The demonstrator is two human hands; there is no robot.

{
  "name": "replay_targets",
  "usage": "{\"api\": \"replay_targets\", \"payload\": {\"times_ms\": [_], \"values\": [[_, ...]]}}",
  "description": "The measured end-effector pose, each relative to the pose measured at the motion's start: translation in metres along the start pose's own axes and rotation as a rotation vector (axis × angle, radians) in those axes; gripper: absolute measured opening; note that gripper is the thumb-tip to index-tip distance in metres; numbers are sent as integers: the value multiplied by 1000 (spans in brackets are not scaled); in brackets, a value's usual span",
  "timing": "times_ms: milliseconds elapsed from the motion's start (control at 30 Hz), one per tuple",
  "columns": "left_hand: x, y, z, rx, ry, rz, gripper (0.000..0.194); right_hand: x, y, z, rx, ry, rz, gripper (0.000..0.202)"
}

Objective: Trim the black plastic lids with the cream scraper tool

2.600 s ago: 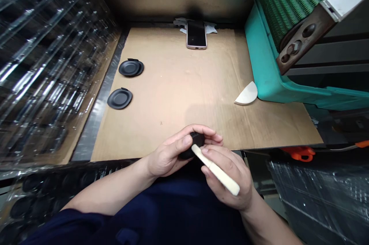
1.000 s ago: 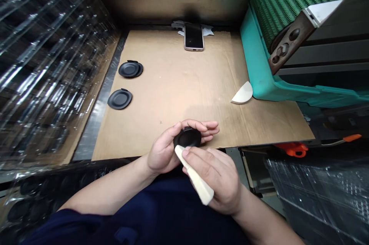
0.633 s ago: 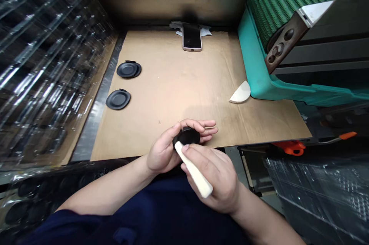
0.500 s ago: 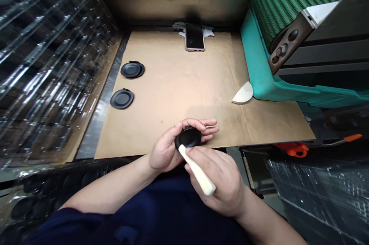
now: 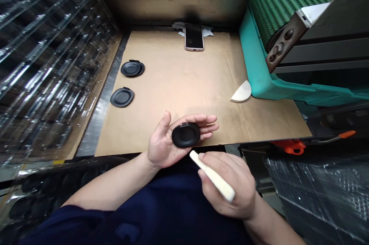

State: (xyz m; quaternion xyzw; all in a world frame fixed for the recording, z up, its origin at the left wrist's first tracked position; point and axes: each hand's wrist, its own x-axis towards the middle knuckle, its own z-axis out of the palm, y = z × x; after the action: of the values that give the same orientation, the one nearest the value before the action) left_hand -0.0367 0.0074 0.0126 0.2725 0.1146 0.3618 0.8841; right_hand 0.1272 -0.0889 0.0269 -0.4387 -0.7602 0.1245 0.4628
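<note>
A black oval part (image 5: pixel 186 135) with a small tab at its top edge rests on the upturned palm and fingers of my left hand (image 5: pixel 164 149). The thumb stands away from the part and the fingers are stretched out. My right hand (image 5: pixel 233 183) is closed around a white stick-like tool (image 5: pixel 217 183), whose narrow tip is just below the part, not touching it. Two similar black pieces lie at the left of the cardboard sheet, an upper one (image 5: pixel 132 68) and a lower one (image 5: pixel 122 97).
A phone (image 5: pixel 194 38) lies on white cloth at the back of the cardboard (image 5: pixel 178 79). Near the teal crate (image 5: pixel 256 64) at the right is a white wedge-shaped piece (image 5: pixel 241 92). Clear plastic trays (image 5: pixel 52 60) are stacked at the left. An orange-handled tool (image 5: pixel 291 147) sits beyond the right front edge.
My right hand and the white tool have drawn back to the lower right, off the black part. My left thumb has lifted away from the part, and the palm is opened wider.
</note>
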Motion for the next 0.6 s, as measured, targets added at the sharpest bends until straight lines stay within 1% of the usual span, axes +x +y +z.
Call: {"api": "replay_targets", "payload": {"times_ms": [67,167,267,433,500,600], "values": [[0,0,0,-6,-10,3,80,-2,3,0,-17,20,-26,36],[-1,-1,-2,-13,-29,9,81,-5,7,3,-25,43,-19,37],[-1,-1,-3,4,-34,10,79,-6,8,5,-8,38,8,39],[-2,-1,-2,37,-24,4,76,-6,10,7,5,63,-18,41],[-2,-3,-2,51,-27,12,73,-6,10,8,-2,51,-37,44],[-2,-6,-2,93,-31,41,60,-8,10,11,-81,-11,-79,44]]}}
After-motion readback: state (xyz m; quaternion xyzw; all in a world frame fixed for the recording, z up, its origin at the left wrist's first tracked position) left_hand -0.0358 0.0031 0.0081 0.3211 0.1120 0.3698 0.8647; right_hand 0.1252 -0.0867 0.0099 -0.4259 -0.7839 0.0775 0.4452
